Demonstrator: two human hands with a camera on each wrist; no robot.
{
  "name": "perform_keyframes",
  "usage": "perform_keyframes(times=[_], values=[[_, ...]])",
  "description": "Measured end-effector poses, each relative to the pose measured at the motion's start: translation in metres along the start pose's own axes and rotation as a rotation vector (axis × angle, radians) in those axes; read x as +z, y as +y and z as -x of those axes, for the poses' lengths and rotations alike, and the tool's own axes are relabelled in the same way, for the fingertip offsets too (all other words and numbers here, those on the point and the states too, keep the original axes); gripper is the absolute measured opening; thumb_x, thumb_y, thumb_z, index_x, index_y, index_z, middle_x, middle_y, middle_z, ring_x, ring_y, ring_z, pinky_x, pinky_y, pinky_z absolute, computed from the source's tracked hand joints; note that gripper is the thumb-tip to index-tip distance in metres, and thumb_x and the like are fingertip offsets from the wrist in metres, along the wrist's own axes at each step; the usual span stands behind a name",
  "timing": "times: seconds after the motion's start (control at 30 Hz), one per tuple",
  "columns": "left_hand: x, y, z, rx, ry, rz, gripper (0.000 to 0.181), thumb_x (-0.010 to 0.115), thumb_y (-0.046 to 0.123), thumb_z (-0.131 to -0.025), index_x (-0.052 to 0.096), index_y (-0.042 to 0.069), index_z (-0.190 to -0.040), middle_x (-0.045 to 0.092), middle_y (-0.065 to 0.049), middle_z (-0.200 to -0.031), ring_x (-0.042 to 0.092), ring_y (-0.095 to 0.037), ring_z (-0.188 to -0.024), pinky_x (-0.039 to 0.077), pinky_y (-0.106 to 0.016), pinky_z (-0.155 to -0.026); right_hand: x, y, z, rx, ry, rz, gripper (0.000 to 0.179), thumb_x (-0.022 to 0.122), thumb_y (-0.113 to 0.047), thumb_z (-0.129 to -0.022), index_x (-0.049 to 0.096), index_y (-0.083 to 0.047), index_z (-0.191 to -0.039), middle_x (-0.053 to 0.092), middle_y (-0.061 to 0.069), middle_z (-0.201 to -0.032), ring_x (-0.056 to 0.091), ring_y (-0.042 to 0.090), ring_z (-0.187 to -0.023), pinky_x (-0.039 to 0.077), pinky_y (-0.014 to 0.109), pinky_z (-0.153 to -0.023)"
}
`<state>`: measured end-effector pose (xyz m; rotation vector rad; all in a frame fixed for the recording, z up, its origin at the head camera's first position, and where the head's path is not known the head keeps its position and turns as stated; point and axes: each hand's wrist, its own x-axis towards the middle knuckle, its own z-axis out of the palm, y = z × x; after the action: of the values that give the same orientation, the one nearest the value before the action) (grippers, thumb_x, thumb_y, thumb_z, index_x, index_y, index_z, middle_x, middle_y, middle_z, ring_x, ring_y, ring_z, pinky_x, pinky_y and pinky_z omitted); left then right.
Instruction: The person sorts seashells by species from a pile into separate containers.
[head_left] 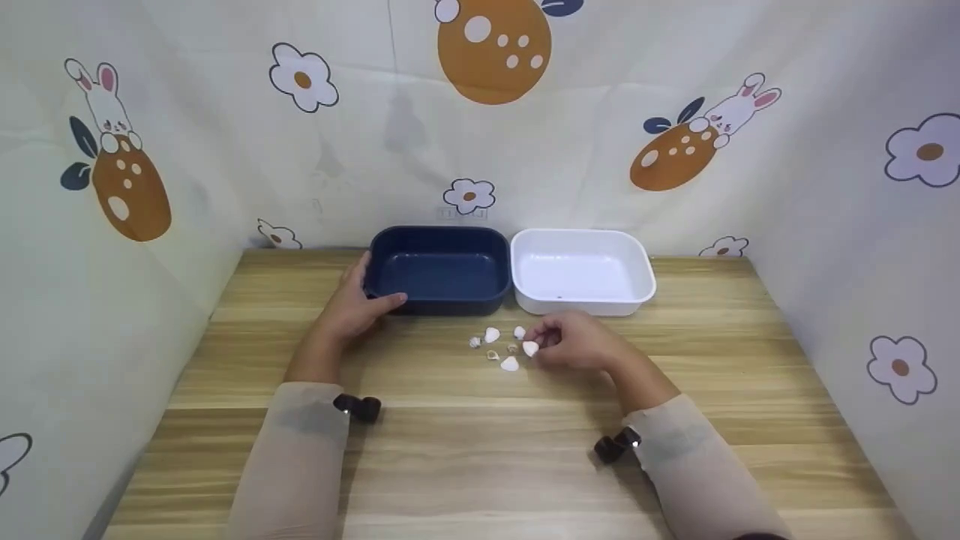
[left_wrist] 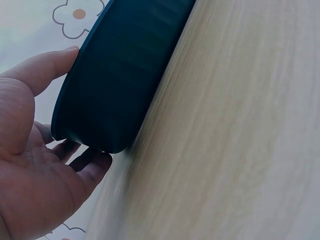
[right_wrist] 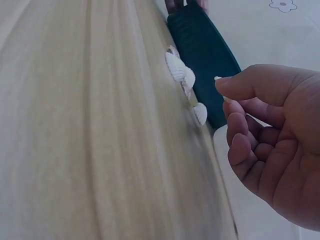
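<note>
My left hand [head_left: 351, 304] grips the left end of a dark blue basin [head_left: 442, 307], its thumb at the front rim. In the left wrist view, the thumb touches the basin's rim and the fingers curl about its end. My right hand [head_left: 581, 341] pinches a white seashell [head_left: 530, 348] between thumb and forefinger, just off the table. From the right wrist view only a thin edge of that shell [right_wrist: 218, 78] shows. Beside that hand lie several shells: ribbed white ones [head_left: 510, 364] and small spiral-looking ones [head_left: 475, 342].
A white basin [head_left: 585, 308] stands right beside the blue one, with a tiny dark speck near its front inside wall. Both are at the back of the wooden table [head_left: 450, 450]. Patterned cloth walls [head_left: 360, 150] rise behind and at both sides.
</note>
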<state>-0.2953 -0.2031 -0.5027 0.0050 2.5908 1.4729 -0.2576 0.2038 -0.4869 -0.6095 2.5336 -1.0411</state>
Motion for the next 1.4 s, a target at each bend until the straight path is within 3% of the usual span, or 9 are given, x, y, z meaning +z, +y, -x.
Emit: perform_keyframes(times=[0.3,0.63,1.1,1.4], values=[[0.000,-0.001,0.000,-0.022,-0.001,0.012,0.117,0.081,0.050,-0.092,0.004,0.020,-0.174,0.002,-0.017,-0.182,0.007,-0.040,-0.169,0.010,-0.059,-0.137,-0.004,-0.022,-0.007,-0.022,0.074,-0.054,0.029,0.082,-0.012,-0.085,0.081,-0.011,-0.114,0.075,0.001,-0.095,0.066,0.012,-0.089,0.056,0.026,-0.083],[0.000,-0.002,-0.002,-0.019,0.004,0.007,0.117,0.081,0.049,-0.092,0.004,0.019,-0.174,0.002,-0.017,-0.182,0.007,-0.040,-0.169,0.009,-0.060,-0.137,-0.005,-0.051,-0.040,-0.049,0.189,-0.092,0.027,0.079,-0.014,-0.089,0.081,-0.010,-0.115,0.074,0.001,-0.092,0.063,0.011,-0.084,0.054,0.025,-0.079],[0.000,-0.001,0.000,-0.001,0.008,0.042,0.119,0.084,0.046,-0.090,0.004,0.019,-0.174,0.001,-0.017,-0.182,0.006,-0.038,-0.169,0.010,-0.056,-0.138,-0.009,-0.078,-0.091,-0.026,0.240,-0.136,0.030,0.079,-0.016,-0.091,0.079,-0.007,-0.120,0.075,0.006,-0.103,0.065,0.014,-0.090,0.053,0.023,-0.081],[0.001,-0.002,0.001,0.007,0.014,0.026,0.118,0.083,0.047,-0.091,0.005,0.019,-0.174,0.003,-0.018,-0.182,0.007,-0.040,-0.169,0.010,-0.058,-0.137,-0.007,-0.081,-0.104,0.000,0.245,-0.158,0.032,0.080,-0.017,-0.092,0.078,-0.007,-0.122,0.075,0.007,-0.107,0.065,0.016,-0.095,0.054,0.026,-0.084]])
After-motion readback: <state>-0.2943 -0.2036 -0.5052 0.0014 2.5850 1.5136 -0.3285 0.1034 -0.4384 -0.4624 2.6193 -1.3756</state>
